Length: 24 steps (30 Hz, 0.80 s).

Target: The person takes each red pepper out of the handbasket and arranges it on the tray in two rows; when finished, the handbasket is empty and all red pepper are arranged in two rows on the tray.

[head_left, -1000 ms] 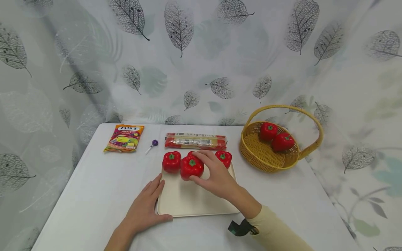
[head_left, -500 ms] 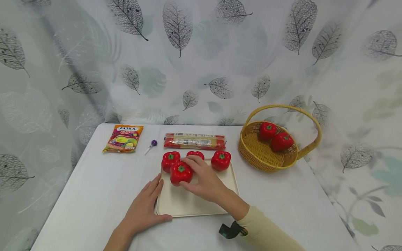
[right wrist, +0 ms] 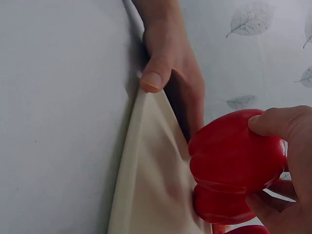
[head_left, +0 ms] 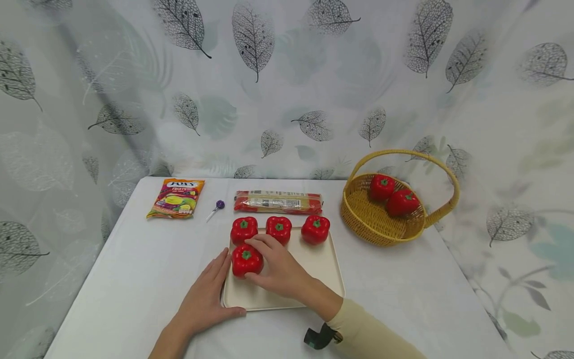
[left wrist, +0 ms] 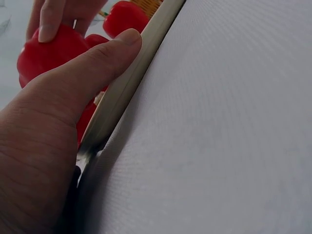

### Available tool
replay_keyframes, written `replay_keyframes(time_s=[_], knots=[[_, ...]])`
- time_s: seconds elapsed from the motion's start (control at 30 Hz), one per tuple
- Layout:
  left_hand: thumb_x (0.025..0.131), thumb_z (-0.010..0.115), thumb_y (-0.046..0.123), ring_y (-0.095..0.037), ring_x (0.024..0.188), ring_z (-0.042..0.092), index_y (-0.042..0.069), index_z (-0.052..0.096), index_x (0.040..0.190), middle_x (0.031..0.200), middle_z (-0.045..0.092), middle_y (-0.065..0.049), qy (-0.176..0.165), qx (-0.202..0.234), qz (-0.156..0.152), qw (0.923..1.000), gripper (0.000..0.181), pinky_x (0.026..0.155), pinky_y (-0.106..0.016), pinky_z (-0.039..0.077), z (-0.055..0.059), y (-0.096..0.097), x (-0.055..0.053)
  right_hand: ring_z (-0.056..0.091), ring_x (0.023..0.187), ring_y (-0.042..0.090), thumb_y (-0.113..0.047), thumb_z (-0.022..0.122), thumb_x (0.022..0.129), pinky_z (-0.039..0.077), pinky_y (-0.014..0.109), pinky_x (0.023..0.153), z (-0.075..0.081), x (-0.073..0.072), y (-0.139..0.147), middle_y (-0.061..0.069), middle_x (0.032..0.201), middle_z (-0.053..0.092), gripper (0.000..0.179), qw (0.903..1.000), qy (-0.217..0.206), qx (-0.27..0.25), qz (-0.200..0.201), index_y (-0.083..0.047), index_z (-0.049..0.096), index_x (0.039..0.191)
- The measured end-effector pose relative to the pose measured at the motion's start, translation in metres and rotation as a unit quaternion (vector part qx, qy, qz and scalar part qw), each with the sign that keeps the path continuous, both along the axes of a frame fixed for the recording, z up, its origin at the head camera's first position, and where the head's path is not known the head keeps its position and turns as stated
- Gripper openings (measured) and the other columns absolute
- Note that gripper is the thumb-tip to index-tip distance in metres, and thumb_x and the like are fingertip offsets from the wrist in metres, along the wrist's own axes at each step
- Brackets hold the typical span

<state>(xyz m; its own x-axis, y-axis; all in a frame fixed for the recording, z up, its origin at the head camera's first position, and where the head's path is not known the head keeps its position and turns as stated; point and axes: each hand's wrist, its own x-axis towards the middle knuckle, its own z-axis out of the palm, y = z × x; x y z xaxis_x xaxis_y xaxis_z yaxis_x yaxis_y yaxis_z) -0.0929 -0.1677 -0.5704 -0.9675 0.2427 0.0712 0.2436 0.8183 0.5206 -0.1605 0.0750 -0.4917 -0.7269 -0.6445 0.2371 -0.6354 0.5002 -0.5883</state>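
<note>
My right hand (head_left: 282,271) grips a red bell pepper (head_left: 245,262) with a green stem, thumb on the near side and fingers on the far side. The pepper is at the left part of a cream tray (head_left: 314,262), in front of another pepper (head_left: 244,229). Two more peppers, one in the middle (head_left: 278,228) and one at the right (head_left: 316,230), stand along the tray's far edge. My left hand (head_left: 204,299) rests at the tray's near left corner, fingers straight along its side and thumb at the front edge. In the right wrist view, the held pepper (right wrist: 234,151) overlaps another one.
A wicker basket (head_left: 367,232) with a tall handle holds two red peppers (head_left: 392,195) at the back right. Behind the tray lies a long red and yellow package (head_left: 278,202). A purple lollipop (head_left: 219,205) and a FOX'S candy bag (head_left: 177,198) are at the back left.
My right hand has carried the pepper left and toward me, from above the tray's middle to its left part, uncovering the middle and right peppers. The left hand has stayed put.
</note>
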Motion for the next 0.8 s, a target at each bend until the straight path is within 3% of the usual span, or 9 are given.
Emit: replay_keyframes(time_s=[0.37,0.8], knots=[[0.063,0.082,0.088,-0.036,0.163,0.024,0.013,0.021,0.175,0.180,0.020,-0.008,-0.031,0.009,0.008,0.9995,0.148,0.121,-0.064,0.036,0.000,0.000,-0.001,0.050,0.140,0.013,-0.029,0.094,0.086,0.054,0.026,0.104,-0.006,0.006,-0.007,-0.001,0.151,0.054,0.078,0.9997,-0.006,-0.005,0.022,-0.014,0.057,0.153],[0.065,0.086,0.082,-0.036,0.163,0.024,0.013,0.023,0.174,0.179,0.023,-0.009,-0.037,0.005,0.009,0.9993,0.144,0.120,-0.063,0.038,0.004,0.000,0.000,0.050,0.141,0.013,-0.032,0.094,0.085,0.052,0.028,0.108,-0.011,0.013,-0.007,0.000,0.152,0.055,0.082,0.9992,-0.009,0.022,0.031,-0.014,0.055,0.156]])
